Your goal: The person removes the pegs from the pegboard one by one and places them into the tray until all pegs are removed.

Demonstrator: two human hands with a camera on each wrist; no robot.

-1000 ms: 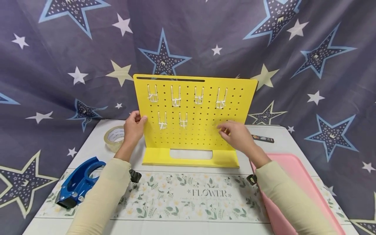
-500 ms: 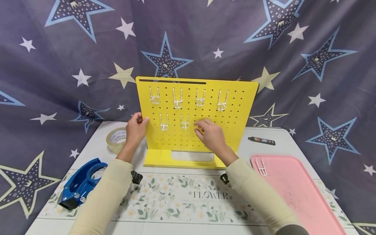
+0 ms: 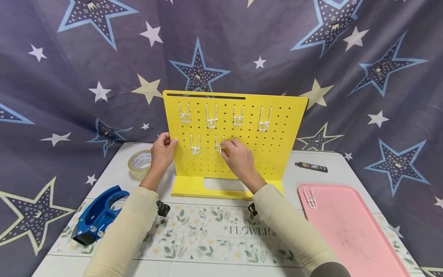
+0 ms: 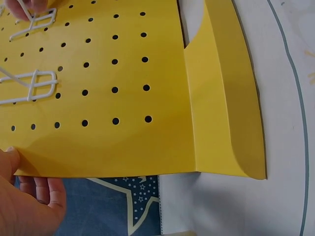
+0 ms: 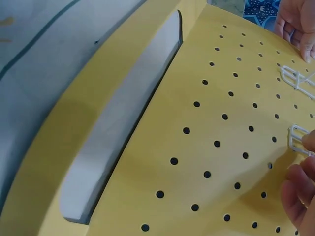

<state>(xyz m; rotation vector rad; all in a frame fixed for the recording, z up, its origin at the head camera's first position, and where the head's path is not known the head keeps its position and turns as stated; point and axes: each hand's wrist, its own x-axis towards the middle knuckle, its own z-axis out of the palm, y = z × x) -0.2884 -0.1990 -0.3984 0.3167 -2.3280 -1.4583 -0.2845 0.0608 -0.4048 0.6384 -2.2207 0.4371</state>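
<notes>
An upright yellow pegboard point(image 3: 270, 157) stands on the table, with several white wire hooks in two rows. My left hand point(image 3: 162, 154) grips its left edge; in the left wrist view the thumb lies on the front face and the fingers are behind. My right hand point(image 3: 239, 157) is at the right-hand hook point(image 3: 218, 148) of the lower row and pinches its front end. The right wrist view shows the thumb and fingertips at that hook point(image 5: 294, 140), part of it covered. Left of it hangs the other lower hook point(image 3: 195, 148).
A pink tray point(image 3: 346, 223) with loose white hooks point(image 3: 309, 198) lies at right, below a small dark packet point(image 3: 311, 167). At left are a roll of clear tape point(image 3: 140, 163) and a blue tape dispenser point(image 3: 100, 213). A star-patterned curtain point(image 3: 228, 46) hangs behind.
My right hand has moved left across the board, from its right part to the lower right-hand hook, and now pinches it. The left hand has kept hold of the board's edge.
</notes>
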